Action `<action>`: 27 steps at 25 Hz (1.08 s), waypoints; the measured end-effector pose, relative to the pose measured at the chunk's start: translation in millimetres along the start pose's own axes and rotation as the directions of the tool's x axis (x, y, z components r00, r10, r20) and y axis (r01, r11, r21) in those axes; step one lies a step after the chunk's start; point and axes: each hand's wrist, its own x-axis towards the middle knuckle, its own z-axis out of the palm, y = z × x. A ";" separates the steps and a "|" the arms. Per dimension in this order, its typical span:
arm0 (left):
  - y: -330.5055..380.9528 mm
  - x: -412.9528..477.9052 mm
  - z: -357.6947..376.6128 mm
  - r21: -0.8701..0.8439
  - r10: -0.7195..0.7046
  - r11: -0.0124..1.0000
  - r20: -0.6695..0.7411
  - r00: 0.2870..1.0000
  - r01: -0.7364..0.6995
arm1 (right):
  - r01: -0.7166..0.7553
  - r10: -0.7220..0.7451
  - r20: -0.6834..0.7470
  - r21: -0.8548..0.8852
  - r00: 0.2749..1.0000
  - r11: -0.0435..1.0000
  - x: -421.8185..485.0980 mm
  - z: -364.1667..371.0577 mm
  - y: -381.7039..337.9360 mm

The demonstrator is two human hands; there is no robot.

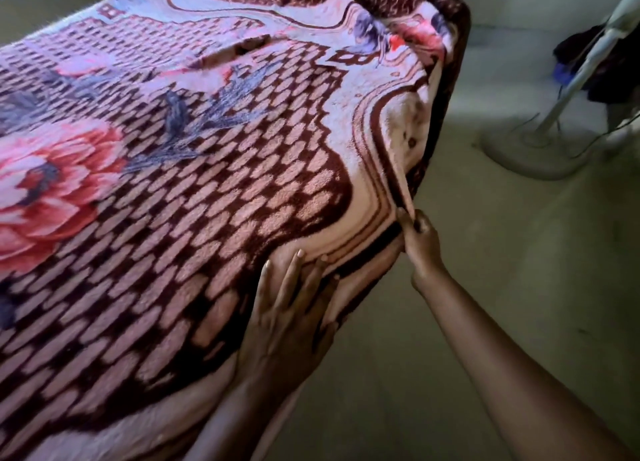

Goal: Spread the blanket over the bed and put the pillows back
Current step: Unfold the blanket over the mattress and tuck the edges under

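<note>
One blanket (pixel 207 148), patterned with dark brick-like checks and red and pink flowers, lies spread over the top of the bed (pixel 437 128) and covers it to the far corner. Its pale, dark-striped border runs along the side nearest the two hands. The left hand (pixel 291 308) lies flat on the blanket close to that side. Its fingers (pixel 296 263) are straight and slightly fanned, the tips reaching onto the pale border, and they press the cloth without grasping it. Just beyond those fingertips, at the edge of the bed, the right hand (pixel 420 249) pinches the border between thumb and curled fingers. From that pinch a narrow raised fold (pixel 398 162) of blanket runs away along the edge toward the far corner, standing up from the surface. The part of the border between the two hands curves down over the edge, below the right hand's grip. The hands are near each other but not touching. On the floor (pixel 485 270) to the right, well apart from the bed, stands one fan base (pixel 533 148) with a pale pole rising from it. One heap of dark cloth (pixel 595 65) lies behind the pole.
</note>
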 end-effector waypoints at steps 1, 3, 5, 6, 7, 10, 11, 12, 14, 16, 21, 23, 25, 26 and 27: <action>-0.7 -0.5 1.1 0.001 0.006 1.000 -0.002 1.000 -0.006 | -0.042 0.040 0.051 0.053 0.998 0.998 -5.6 -5.3 2.9; -3.3 -3.5 2.3 0.004 0.004 1.000 -0.018 1.000 -0.004 | -0.177 0.143 0.224 0.139 0.964 0.974 -18.0 -7.9 4.5; -5.8 -3.9 -1.9 -0.013 -0.011 1.000 -0.036 0.999 0.011 | -0.283 0.225 0.356 0.119 0.907 0.952 -31.2 -13.0 8.0; -3.7 -2.8 -4.9 -0.045 -0.038 0.998 -0.048 0.998 0.036 | -0.336 0.271 0.408 0.095 0.872 0.937 -36.9 -18.4 13.0; 2.6 -2.1 -7.7 -0.106 -0.099 0.990 -0.063 0.993 0.092 | -0.389 0.325 0.446 0.057 0.834 0.920 -41.5 -25.9 20.9; 50.0 -4.1 -19.1 -0.441 -0.417 0.829 -0.075 0.906 0.345 | -0.518 0.469 0.523 -0.059 0.712 0.853 -53.9 -50.1 45.3; 70.7 -6.8 -19.5 -0.562 -0.513 0.725 -0.054 0.857 0.399 | -0.548 0.498 0.537 -0.078 0.681 0.833 -56.5 -55.7 51.5; 93.7 -9.8 -18.4 -0.661 -0.591 0.606 -0.002 0.806 0.443 | -0.583 0.525 0.553 -0.085 0.647 0.808 -58.6 -63.0 57.6; 131.7 -12.6 -11.1 -0.776 -0.664 0.341 0.201 0.720 0.531 | -0.639 0.557 0.581 -0.081 0.594 0.765 -59.1 -74.3 70.8; 154.0 -11.5 -4.4 -0.762 -0.623 0.159 0.416 0.663 0.628 | -0.691 0.571 0.605 -0.048 0.555 0.721 -55.1 -81.5 84.4; 150.2 8.4 16.6 -0.602 -0.559 -0.224 0.724 0.405 0.767 | -0.789 0.602 0.617 0.051 0.507 0.612 -37.8 -55.9 107.7; 146.4 11.1 24.6 -0.511 -0.487 -0.376 0.819 0.304 0.773 | -0.812 0.601 0.621 0.102 0.503 0.575 -30.6 -33.1 115.0; 145.7 7.4 34.3 -0.445 -0.444 -0.420 0.861 0.249 0.791 | -0.843 0.594 0.632 0.192 0.498 0.503 -22.3 -11.6 119.4; 145.7 3.5 37.1 -0.432 -0.434 -0.447 0.871 0.232 0.784 | -0.855 0.595 0.636 0.220 0.491 0.470 -17.1 -0.7 123.1; 144.9 -0.8 39.3 -0.419 -0.425 -0.468 0.879 0.217 0.778 | -0.861 0.595 0.641 0.231 0.486 0.453 -11.7 9.4 126.5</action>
